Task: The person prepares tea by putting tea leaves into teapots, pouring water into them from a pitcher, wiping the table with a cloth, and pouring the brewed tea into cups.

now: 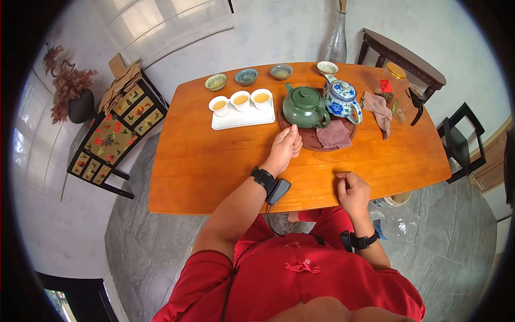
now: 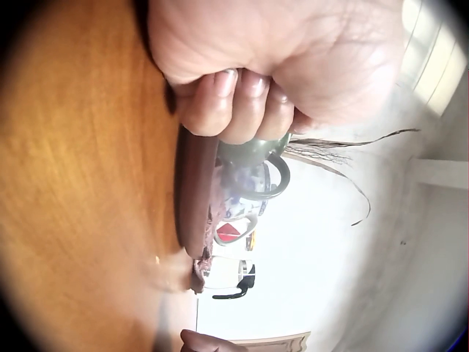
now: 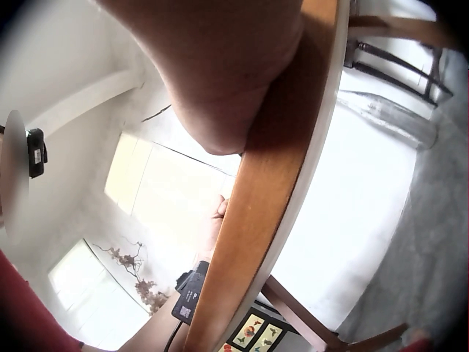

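Observation:
My left hand (image 1: 284,149) is just in front of the green teapot (image 1: 306,107), at the round brown tray's (image 1: 309,140) near left edge. In the left wrist view its fingers (image 2: 245,110) are curled toward the palm, with nothing visible in them. Whether the thumb tip touches the teapot or tray is unclear. Loosely curled and holding nothing, my right hand (image 1: 354,193) rests at the table's front edge. Beside the green teapot stands a blue-and-white teapot (image 1: 341,99). A folded mauve cloth (image 1: 333,135) lies on the tray's front.
Three filled white cups stand on a white rectangular tray (image 1: 244,122) at left. Several small bowls, one of them blue (image 1: 247,77), line the table's back edge. At right are another cloth (image 1: 378,111), a yellow-lidded jar (image 1: 395,72) and a glass pitcher (image 1: 402,107).

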Available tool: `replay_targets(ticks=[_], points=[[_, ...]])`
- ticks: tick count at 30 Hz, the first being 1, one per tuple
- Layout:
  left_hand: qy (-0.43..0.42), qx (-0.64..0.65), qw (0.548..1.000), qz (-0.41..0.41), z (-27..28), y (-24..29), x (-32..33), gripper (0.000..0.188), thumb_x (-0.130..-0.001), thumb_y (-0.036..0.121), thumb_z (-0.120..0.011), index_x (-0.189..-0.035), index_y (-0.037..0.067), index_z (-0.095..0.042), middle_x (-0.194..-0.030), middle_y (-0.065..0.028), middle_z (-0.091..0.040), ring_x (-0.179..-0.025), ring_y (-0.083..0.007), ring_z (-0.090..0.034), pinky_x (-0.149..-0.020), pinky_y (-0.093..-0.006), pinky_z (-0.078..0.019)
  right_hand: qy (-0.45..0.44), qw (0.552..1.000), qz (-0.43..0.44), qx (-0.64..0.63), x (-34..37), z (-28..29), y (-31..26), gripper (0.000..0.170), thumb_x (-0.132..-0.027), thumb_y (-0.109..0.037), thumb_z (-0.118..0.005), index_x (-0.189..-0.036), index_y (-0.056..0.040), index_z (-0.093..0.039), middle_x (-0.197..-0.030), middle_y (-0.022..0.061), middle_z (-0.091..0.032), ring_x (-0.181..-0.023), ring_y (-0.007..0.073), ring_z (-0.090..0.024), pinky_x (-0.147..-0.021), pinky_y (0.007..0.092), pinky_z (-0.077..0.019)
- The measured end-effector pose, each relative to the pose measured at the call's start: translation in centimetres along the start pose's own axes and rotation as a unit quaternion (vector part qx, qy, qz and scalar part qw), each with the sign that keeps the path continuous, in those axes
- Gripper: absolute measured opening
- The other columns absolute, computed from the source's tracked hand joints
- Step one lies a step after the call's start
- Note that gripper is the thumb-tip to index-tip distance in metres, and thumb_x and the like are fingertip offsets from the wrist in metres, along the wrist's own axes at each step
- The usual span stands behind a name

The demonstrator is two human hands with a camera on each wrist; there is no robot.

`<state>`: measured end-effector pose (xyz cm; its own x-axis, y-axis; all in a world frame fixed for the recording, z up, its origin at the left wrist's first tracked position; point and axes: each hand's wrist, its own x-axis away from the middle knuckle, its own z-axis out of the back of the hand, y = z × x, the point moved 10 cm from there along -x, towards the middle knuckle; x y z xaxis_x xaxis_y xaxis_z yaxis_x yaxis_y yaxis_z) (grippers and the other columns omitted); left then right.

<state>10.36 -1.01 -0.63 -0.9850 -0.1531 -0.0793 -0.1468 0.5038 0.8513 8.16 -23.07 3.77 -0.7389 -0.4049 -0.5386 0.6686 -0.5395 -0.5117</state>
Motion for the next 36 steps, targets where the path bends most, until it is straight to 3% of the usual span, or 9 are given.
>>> replay_targets(ticks=[9, 12, 13, 14, 15, 17, 20, 25, 36], points=[[-0.011, -0.217, 0.962, -0.166, -5.0, 11.9, 6.5, 0.023, -0.098, 0.010, -0.047, -0.121, 0.003, -0.049, -0.091, -0.0067, -0.058, -0.077, -0.0122, -0.056, -0.069, -0.0257, -0.0478, -0.027, 0.999, -0.025, -0.002, -0.2, -0.5, 0.6, 0.005, -0.081, -0.006, -0.062, -0.082, -0.0051, -0.066, -0.076, 0.0136, -0.067, -0.069, 0.0309, -0.066, -0.063, 0.0381, -0.0525], [-0.011, -0.682, 0.666, -0.302, -8.2, 21.4, 14.5, 0.047, -0.094, 0.007, -0.054, -0.138, -0.001, -0.042, -0.131, -0.0133, -0.054, -0.100, -0.0188, -0.060, -0.085, -0.0309, -0.0504, -0.016, 1.000, -0.010, -0.015, -0.3, -0.3, 0.5, 0.005, -0.080, -0.005, -0.061, -0.082, -0.0051, -0.066, -0.075, 0.0143, -0.067, -0.068, 0.0312, -0.066, -0.062, 0.0382, -0.0523], [0.297, -0.516, 0.712, -0.372, 6.2, 24.1, 20.9, 0.033, -0.096, 0.015, -0.050, -0.125, -0.002, -0.050, -0.106, -0.0133, -0.065, -0.093, -0.0185, -0.063, -0.075, -0.0280, -0.0503, -0.011, 1.000, 0.000, -0.014, -0.4, -0.2, 0.3, 0.005, -0.080, -0.005, -0.061, -0.082, -0.0052, -0.066, -0.075, 0.0143, -0.067, -0.068, 0.0311, -0.066, -0.062, 0.0381, -0.0521], [0.367, -0.299, 0.739, -0.480, 5.1, 27.8, 24.7, 0.049, -0.097, 0.017, -0.047, -0.141, 0.000, -0.034, -0.128, -0.0226, -0.053, -0.102, -0.0243, -0.058, -0.085, -0.0342, -0.0504, -0.007, 1.000, 0.009, -0.014, -0.4, -0.2, 0.1, 0.005, -0.080, -0.005, -0.061, -0.082, -0.0053, -0.066, -0.074, 0.0143, -0.067, -0.067, 0.0310, -0.066, -0.061, 0.0381, -0.0520], [0.449, -0.391, 0.534, -0.600, -0.6, 32.4, 29.1, 0.044, -0.097, 0.011, -0.044, -0.138, 0.000, -0.032, -0.121, -0.0258, -0.052, -0.097, -0.0284, -0.057, -0.082, -0.0313, -0.0511, -0.011, 1.000, 0.008, -0.017, -0.3, -0.2, 0.1, 0.005, -0.080, -0.005, -0.061, -0.082, -0.0053, -0.066, -0.074, 0.0143, -0.067, -0.067, 0.0310, -0.066, -0.061, 0.0381, -0.0520], [0.156, -0.244, 0.491, -0.822, 2.2, 33.6, 40.5, 0.037, -0.097, 0.009, -0.041, -0.132, 0.000, -0.037, -0.115, -0.0225, -0.053, -0.096, -0.0298, -0.057, -0.079, -0.0326, -0.0518, -0.013, 1.000, 0.002, -0.007, -0.3, -0.3, 0.3, 0.005, -0.080, -0.004, -0.062, -0.082, -0.0052, -0.066, -0.075, 0.0140, -0.067, -0.068, 0.0307, -0.066, -0.062, 0.0379, -0.0521], [0.204, -0.291, 0.330, -0.875, -6.2, 28.1, 37.4, 0.030, -0.095, 0.005, -0.044, -0.125, 0.000, -0.042, -0.112, -0.0191, -0.053, -0.091, -0.0291, -0.059, -0.073, -0.0326, -0.0521, -0.011, 1.000, 0.013, -0.003, -0.5, -0.4, -0.1, 0.005, -0.080, -0.004, -0.061, -0.082, -0.0053, -0.065, -0.075, 0.0138, -0.067, -0.069, 0.0304, -0.066, -0.062, 0.0377, -0.0522], [0.156, -0.336, 0.832, -0.413, -2.2, 23.1, 17.8, 0.016, -0.096, 0.000, -0.048, -0.110, 0.000, -0.055, -0.088, -0.0104, -0.060, -0.078, -0.0160, -0.061, -0.069, -0.0265, -0.0490, -0.012, 1.000, 0.007, -0.006, -0.4, -0.5, 0.1, 0.005, -0.080, -0.004, -0.061, -0.082, -0.0055, -0.065, -0.075, 0.0138, -0.067, -0.069, 0.0304, -0.066, -0.063, 0.0378, -0.0524], [-0.063, -0.290, 0.954, -0.052, -4.4, 4.9, 1.5, 0.013, -0.099, 0.012, -0.053, -0.101, 0.002, -0.062, -0.075, 0.0005, -0.057, -0.064, -0.0056, -0.052, -0.058, -0.0216, -0.0448, -0.013, 1.000, -0.002, -0.009, -0.2, -0.4, 0.5, 0.005, -0.081, -0.005, -0.061, -0.082, -0.0048, -0.065, -0.076, 0.0138, -0.068, -0.070, 0.0309, -0.066, -0.064, 0.0384, -0.0525]])
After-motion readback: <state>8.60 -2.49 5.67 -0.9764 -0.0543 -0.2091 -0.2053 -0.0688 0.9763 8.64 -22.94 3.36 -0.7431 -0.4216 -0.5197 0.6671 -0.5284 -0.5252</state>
